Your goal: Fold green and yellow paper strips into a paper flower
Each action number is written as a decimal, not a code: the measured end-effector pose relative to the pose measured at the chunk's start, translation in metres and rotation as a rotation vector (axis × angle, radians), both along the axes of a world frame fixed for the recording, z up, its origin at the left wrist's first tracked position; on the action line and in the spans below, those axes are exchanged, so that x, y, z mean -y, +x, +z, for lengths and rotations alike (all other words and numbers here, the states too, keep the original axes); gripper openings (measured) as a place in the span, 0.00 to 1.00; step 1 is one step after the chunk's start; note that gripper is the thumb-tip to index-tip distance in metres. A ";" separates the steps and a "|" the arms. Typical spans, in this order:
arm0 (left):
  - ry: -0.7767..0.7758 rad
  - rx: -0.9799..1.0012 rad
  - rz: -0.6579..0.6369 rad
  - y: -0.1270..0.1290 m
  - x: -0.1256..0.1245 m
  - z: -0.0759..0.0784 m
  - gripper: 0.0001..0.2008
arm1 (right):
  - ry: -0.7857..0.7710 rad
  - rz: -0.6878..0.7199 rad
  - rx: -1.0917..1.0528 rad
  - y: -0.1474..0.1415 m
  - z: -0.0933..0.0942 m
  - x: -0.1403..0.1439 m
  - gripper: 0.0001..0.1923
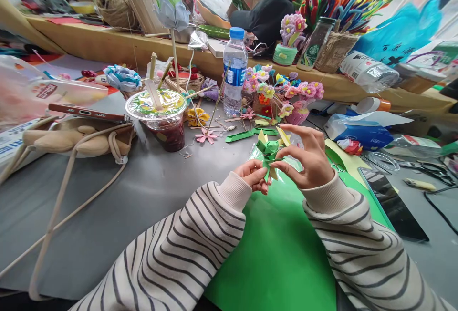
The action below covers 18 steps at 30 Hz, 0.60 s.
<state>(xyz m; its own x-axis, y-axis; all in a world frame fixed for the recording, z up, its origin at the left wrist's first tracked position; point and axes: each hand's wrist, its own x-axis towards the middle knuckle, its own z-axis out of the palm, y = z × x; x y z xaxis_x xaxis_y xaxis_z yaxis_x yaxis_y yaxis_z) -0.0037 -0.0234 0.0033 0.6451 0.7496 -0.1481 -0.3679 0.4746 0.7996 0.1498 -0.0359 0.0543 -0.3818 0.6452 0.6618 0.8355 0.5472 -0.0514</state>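
A small folded green and yellow paper piece [268, 149], with pointed flaps sticking out, is held over a large green sheet [282, 249]. My left hand [253, 175] grips its lower end between thumb and fingers. From the other side my right hand [307, 156] pinches a thin green flap of it with thumb and a finger, its upper fingers raised apart. Just behind lie folded green paper strips [240, 136] on the grey table. Clear plastic wrap partly shows beneath the hands.
Left stand a lidded cup of dark drink [168, 132] and a tan bag [82, 141] with a phone [89, 112] on top. A water bottle [235, 70] and crocheted flowers [282, 87] are behind. Right are a black-screened tablet [393, 203] and scissors [431, 170].
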 end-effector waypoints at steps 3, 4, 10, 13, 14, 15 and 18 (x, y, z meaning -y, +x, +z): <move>0.006 -0.013 0.038 0.001 0.001 -0.001 0.19 | 0.018 -0.021 0.006 -0.006 -0.003 0.002 0.11; 0.007 -0.019 0.048 0.002 0.001 -0.001 0.19 | 0.026 -0.029 0.006 -0.007 -0.004 0.003 0.11; 0.038 -0.039 0.055 0.003 0.003 0.001 0.17 | -0.001 -0.054 -0.035 -0.003 -0.005 -0.003 0.09; 0.014 -0.046 0.041 0.003 0.002 0.000 0.18 | -0.033 -0.038 0.003 -0.003 -0.003 -0.005 0.08; -0.005 -0.049 0.035 0.003 0.001 0.000 0.18 | -0.035 -0.026 0.022 -0.004 -0.002 -0.005 0.08; -0.027 -0.052 0.030 0.004 0.000 0.000 0.18 | -0.028 -0.013 0.034 -0.005 -0.002 -0.005 0.08; -0.088 -0.050 0.050 0.004 -0.002 0.000 0.18 | 0.016 0.022 0.031 -0.010 -0.002 -0.003 0.08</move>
<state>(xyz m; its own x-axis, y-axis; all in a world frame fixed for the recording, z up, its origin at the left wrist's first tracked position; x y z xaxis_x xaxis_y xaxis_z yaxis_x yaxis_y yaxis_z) 0.0001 -0.0217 0.0031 0.5976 0.7631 -0.2461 -0.3532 0.5261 0.7736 0.1397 -0.0332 0.0528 -0.4162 0.6260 0.6595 0.8241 0.5661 -0.0174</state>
